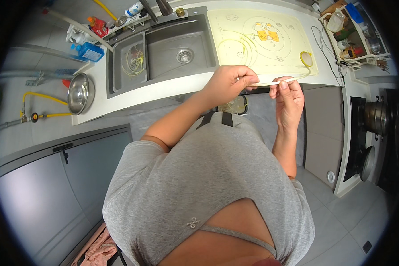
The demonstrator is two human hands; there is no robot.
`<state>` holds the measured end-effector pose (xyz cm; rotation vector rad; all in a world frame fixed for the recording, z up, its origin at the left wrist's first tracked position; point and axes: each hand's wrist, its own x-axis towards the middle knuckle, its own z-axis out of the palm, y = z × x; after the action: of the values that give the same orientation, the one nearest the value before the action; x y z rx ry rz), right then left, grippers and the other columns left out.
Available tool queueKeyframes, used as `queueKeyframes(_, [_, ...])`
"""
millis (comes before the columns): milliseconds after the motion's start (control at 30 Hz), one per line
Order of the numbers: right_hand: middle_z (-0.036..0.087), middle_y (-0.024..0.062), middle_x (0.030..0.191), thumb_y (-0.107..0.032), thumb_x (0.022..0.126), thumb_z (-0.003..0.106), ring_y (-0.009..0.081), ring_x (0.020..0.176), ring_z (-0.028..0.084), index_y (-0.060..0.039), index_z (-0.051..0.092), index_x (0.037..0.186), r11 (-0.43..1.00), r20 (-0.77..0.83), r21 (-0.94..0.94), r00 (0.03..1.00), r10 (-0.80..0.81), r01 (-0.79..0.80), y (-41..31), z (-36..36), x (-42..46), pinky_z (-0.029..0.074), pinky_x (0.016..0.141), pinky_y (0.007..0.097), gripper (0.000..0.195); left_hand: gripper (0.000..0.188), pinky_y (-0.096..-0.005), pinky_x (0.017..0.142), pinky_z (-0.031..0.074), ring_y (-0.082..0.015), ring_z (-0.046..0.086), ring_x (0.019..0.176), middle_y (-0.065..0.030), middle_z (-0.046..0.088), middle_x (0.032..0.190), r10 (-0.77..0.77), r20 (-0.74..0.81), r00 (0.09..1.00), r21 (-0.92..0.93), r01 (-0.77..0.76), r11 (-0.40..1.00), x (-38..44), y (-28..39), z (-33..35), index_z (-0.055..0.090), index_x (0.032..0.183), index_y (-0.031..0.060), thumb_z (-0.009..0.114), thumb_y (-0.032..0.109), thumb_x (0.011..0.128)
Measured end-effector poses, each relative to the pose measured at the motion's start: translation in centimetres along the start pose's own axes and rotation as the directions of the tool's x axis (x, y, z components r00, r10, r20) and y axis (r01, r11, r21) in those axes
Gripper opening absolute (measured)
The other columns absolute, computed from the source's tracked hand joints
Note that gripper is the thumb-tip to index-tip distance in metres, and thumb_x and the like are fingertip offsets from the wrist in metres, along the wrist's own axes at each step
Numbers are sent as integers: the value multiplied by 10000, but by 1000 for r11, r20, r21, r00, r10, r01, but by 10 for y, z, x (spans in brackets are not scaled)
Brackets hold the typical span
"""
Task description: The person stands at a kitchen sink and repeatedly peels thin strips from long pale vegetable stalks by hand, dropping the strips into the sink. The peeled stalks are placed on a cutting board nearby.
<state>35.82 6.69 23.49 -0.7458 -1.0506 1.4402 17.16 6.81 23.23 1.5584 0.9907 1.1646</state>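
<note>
Between my two hands runs a pale, flexible strand, seemingly a plant stem (267, 83), held just past the counter's front edge. My left hand (231, 81) pinches its left part between thumb and fingertips. Thumb and fingers of my right hand (289, 98) grip it farther right. From there the strand curves up towards a small yellow-rimmed oval thing (306, 59) on the mat; whether they are joined I cannot tell. Several thin yellow-green strands (244, 46) lie curled on the pale yellow printed mat (296, 25).
Left of the mat is a grey sink (166, 43), its drain basket (119, 69) holding more curled strands. A bin (245, 104) with pale scraps stands below the counter edge. A steel bowl (81, 94) sits at left. Black cables (329, 55) and a rack (359, 33) are at right.
</note>
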Motion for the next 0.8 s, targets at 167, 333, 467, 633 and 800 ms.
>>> queueKeyframes(167, [631, 74, 778, -105, 878, 586, 92, 645, 546, 2, 580, 903, 989, -5, -147, 1000, -15, 14, 2, 5, 3, 428, 606, 209, 110, 117, -224, 548, 458, -109, 589, 633, -56, 660, 759, 397, -4, 918, 392, -363, 845, 7, 9, -1, 685, 874, 65, 690, 114, 768])
queueKeyframes(333, [629, 76, 781, -92, 883, 574, 87, 635, 538, 10, 575, 896, 980, 12, -199, 999, -29, 31, 1, 9, 3, 420, 592, 204, 102, 97, -225, 517, 459, -118, 597, 589, -54, 658, 714, 266, 49, 963, 358, -265, 895, 9, 17, -6, 692, 828, 67, 706, 116, 745])
queueKeyframes(467, [636, 75, 786, -62, 875, 582, 77, 636, 546, 15, 579, 900, 982, 27, -186, 999, -24, 29, 0, 9, 4, 430, 588, 190, 80, 79, -230, 490, 459, -127, 595, 560, -58, 649, 694, 269, 88, 959, 359, -283, 890, 11, 19, -6, 683, 824, 66, 687, 100, 753])
queueKeyframes(633, [630, 68, 797, -81, 885, 572, 75, 631, 531, -7, 564, 834, 977, 43, -213, 999, -10, 19, 2, 11, 3, 426, 589, 197, 90, 49, -236, 493, 466, -135, 595, 558, -53, 631, 678, 292, 111, 950, 413, -312, 856, 10, 19, -5, 647, 786, 66, 648, 62, 736])
queueKeyframes(800, [631, 66, 796, -88, 886, 573, 72, 631, 529, -3, 570, 844, 974, 63, -226, 998, -1, 15, 3, 14, 3, 432, 593, 201, 95, 42, -240, 493, 464, -133, 583, 546, -43, 611, 657, 313, 112, 943, 470, -328, 820, 12, 17, -5, 605, 736, 64, 641, 60, 715])
